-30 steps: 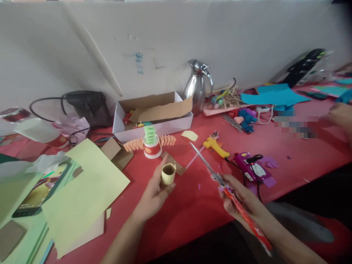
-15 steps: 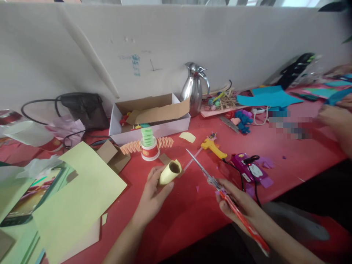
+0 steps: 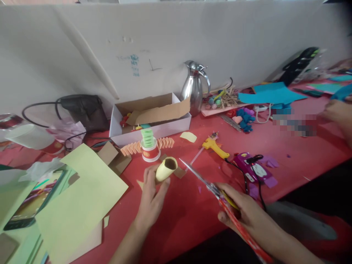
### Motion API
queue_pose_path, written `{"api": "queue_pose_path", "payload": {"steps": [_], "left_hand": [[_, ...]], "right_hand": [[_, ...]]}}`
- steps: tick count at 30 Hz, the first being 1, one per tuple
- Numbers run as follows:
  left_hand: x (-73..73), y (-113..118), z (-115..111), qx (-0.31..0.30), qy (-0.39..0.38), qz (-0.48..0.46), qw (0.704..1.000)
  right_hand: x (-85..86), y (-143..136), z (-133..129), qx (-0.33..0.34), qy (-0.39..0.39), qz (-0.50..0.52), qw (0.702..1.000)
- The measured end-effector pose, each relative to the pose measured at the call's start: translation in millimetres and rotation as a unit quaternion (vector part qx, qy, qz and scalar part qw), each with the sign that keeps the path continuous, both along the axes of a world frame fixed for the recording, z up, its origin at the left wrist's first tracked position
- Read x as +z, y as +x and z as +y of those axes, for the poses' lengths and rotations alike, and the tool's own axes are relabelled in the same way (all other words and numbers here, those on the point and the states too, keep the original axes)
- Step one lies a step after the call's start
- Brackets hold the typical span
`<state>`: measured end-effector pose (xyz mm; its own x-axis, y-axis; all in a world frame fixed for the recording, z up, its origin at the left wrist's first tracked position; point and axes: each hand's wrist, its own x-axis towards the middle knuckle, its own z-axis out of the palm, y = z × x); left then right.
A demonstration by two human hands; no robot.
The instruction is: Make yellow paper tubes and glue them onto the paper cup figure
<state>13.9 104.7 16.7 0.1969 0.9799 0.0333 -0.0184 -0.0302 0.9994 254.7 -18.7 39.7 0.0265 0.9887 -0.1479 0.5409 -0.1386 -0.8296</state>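
Observation:
My left hand (image 3: pixel 151 198) is closed around a pale yellow paper tube (image 3: pixel 164 170), its open end tilted up toward the right. In my right hand (image 3: pixel 247 209) is a pair of scissors (image 3: pixel 202 179), blades pointing up and left toward the tube without touching it. The blades look closed or nearly so. A long red printed piece (image 3: pixel 243 231) runs along the scissors beneath my palm; whether it is part of them I cannot tell. A small yellow paper scrap (image 3: pixel 140 184) lies beside my left hand. Just behind the tube stands a red-and-white paper cup (image 3: pixel 150 153) with folded green and orange paper strips.
Yellow paper sheets (image 3: pixel 90 194) and a phone (image 3: pixel 34 203) lie at left. A white box (image 3: pixel 154 130) and steel jug (image 3: pixel 192 88) stand at the back. A yellow glue gun (image 3: pixel 217 147) and purple corded device (image 3: pixel 251 167) lie at right. Another person's hand (image 3: pixel 339 113) is far right.
The tube has shifted slightly left and its ragged rim flap no longer shows. A yellow scrap now shows beside my left hand. The scissor tips have moved left and a little down.

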Motion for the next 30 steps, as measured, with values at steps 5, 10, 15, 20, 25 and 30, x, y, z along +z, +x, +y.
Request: {"api": "queue_pose_path", "payload": {"steps": [5,10,15,20,25,30], "left_hand": [[-7.4,-1.2,2.5,0.082,0.077,0.118,0.987],[-16.5,-6.0,5.9,0.152,0.206,0.234,0.938],[-13.0,-5.9,3.9,0.108,0.299,0.291,0.902],[-10.2,-2.3,1.1,0.075,0.282,0.266,0.919],[-21.4,-4.1,1.9,0.123,0.238,0.249,0.931],[-27.2,-3.5,2.0,0.169,0.232,0.258,0.923]], "right_hand": [[2.4,-0.9,-0.1,-0.008,-0.001,-0.016,1.0],[8.5,-8.7,-2.4,-0.014,-0.029,-0.015,0.999],[10.9,-18.4,-1.3,-0.01,-0.054,-0.002,0.999],[12.2,-21.4,-0.1,0.001,-0.064,-0.001,0.998],[9.0,-22.3,-4.7,-0.001,-0.056,-0.009,0.998],[1.5,-23.8,-7.4,0.02,-0.069,0.03,0.997]]}}
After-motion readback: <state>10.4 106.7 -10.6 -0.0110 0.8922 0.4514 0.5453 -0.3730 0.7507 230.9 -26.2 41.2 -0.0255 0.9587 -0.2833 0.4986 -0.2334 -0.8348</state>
